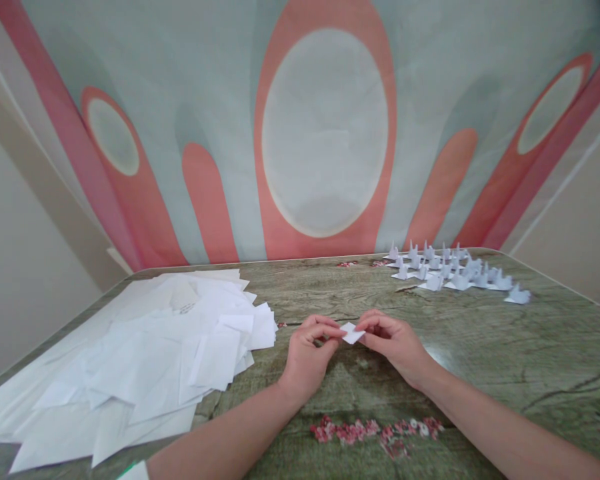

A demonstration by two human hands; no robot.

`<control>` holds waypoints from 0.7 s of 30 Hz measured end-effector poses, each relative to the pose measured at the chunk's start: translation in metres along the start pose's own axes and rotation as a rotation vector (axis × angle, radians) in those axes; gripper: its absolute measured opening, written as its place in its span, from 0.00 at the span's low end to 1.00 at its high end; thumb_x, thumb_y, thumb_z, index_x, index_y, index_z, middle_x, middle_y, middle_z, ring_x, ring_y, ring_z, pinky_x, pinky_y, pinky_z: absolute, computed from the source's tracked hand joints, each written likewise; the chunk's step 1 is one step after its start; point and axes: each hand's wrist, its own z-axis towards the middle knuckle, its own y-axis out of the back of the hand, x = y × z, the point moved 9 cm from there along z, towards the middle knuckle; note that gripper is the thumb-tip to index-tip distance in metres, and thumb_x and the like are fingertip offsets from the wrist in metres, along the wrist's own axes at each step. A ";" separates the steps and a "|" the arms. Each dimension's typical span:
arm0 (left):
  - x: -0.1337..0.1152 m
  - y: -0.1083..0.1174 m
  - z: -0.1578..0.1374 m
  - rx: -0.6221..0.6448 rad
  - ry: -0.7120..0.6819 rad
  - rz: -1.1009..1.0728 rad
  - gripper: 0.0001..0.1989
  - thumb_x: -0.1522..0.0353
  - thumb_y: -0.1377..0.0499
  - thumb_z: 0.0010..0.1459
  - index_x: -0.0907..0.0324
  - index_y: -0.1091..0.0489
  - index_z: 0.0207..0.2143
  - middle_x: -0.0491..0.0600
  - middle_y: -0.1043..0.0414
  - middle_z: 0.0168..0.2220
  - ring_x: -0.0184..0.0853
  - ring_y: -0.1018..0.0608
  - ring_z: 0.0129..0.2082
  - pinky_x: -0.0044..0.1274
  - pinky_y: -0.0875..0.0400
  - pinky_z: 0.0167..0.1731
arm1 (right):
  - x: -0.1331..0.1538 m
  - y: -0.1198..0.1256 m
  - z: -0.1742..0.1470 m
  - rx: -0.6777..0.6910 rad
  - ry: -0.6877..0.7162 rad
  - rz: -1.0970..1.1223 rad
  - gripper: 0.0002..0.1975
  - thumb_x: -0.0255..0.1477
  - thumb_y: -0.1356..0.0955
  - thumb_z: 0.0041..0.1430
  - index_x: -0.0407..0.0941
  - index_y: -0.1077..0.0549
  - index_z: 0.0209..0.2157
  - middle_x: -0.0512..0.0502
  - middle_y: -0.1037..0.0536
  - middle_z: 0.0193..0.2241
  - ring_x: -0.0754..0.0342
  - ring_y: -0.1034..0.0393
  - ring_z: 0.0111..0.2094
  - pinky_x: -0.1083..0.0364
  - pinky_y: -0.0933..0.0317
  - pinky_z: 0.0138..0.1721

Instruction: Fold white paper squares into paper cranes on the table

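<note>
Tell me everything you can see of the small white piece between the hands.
The small white piece looks like paper, roughly diamond-shaped, one corner toward the person. The left hand grips its left corner, the right hand its right, over the wood-look table. Any creases or layers are too small to make out.

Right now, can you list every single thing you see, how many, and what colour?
backdrop: one, coral and grey-green, behind the table
walls: two, pale, either side
table: one, grey-brown, below everything
flower print: several patches, pink, red and white, on the tabletop
paper sheets: many, white, table's left
folded figures: too crowded to count, white, table's far right
small folded paper: one, white, between the hands
left hand: one, bare, middle
right hand: one, bare, middle
</note>
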 end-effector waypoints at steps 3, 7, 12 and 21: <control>0.000 0.000 0.000 -0.012 0.007 0.024 0.08 0.77 0.42 0.46 0.57 0.24 0.25 0.49 0.31 0.35 0.33 0.28 0.37 0.23 0.34 0.36 | 0.001 0.002 0.000 -0.013 0.027 -0.017 0.06 0.32 0.31 0.47 0.44 0.25 0.27 0.50 0.34 0.27 0.58 0.39 0.27 0.59 0.44 0.27; 0.014 -0.007 0.001 0.016 0.123 -0.128 0.12 0.75 0.41 0.45 0.59 0.28 0.36 0.51 0.31 0.40 0.34 0.27 0.37 0.22 0.32 0.32 | -0.004 0.003 0.000 -0.023 0.006 0.032 0.04 0.29 0.31 0.47 0.45 0.24 0.27 0.50 0.34 0.27 0.59 0.41 0.25 0.59 0.46 0.24; 0.029 -0.016 -0.001 0.080 0.376 -0.450 0.16 0.67 0.44 0.52 0.62 0.37 0.44 0.52 0.26 0.34 0.33 0.24 0.32 0.24 0.30 0.31 | -0.005 0.004 -0.001 -0.036 -0.006 0.040 0.04 0.27 0.32 0.46 0.45 0.24 0.27 0.49 0.33 0.29 0.59 0.40 0.25 0.59 0.46 0.24; 0.029 -0.020 -0.002 0.105 0.377 -0.439 0.19 0.62 0.36 0.44 0.63 0.33 0.37 0.46 0.27 0.23 0.29 0.27 0.22 0.20 0.33 0.24 | 0.003 -0.001 -0.001 0.023 0.063 -0.085 0.06 0.25 0.33 0.46 0.45 0.24 0.26 0.48 0.31 0.30 0.56 0.36 0.31 0.57 0.42 0.30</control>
